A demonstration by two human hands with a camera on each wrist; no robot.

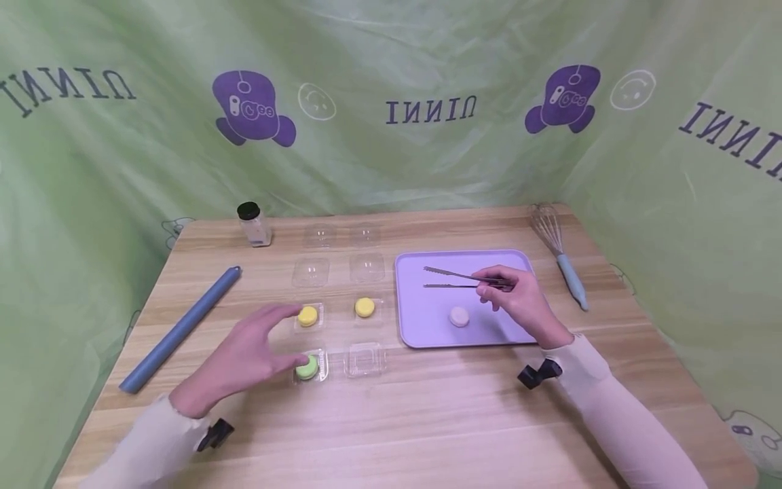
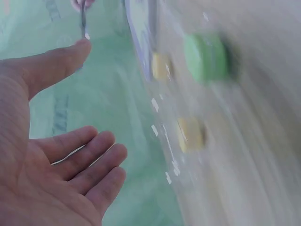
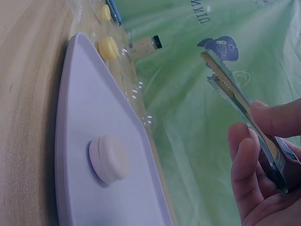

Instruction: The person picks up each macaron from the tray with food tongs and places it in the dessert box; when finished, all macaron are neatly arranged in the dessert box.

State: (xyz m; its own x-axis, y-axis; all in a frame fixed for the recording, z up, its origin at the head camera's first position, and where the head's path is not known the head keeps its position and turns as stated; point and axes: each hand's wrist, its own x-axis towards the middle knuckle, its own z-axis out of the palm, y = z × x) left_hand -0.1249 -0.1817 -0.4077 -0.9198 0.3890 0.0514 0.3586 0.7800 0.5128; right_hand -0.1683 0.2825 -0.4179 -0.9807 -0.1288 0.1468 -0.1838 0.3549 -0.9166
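Observation:
My right hand (image 1: pixel 512 299) holds metal tongs (image 3: pixel 235 96) between thumb and fingers, their toothed tips slightly apart with nothing between them. Below the tongs, a pale pink macaron (image 3: pixel 109 159) lies on the purple tray (image 1: pixel 427 333). My left hand (image 1: pixel 250 353) is held over the table with thumb and fingers spread, palm bare in the left wrist view. Near its thumb sits a green macaron (image 1: pixel 307 367) in a clear plastic compartment; near its fingertips is a yellow macaron (image 1: pixel 307 316). Another yellow macaron (image 1: pixel 364 307) lies to the right, in its own clear compartment.
Next to the green macaron is a clear compartment (image 1: pixel 364 360) with nothing in it. Clear domed lids (image 1: pixel 311 272) stand behind. A blue rolling pin (image 1: pixel 183 329) lies left, a black-capped jar (image 1: pixel 254 225) at the back, and a whisk (image 1: pixel 559 255) right of the tray.

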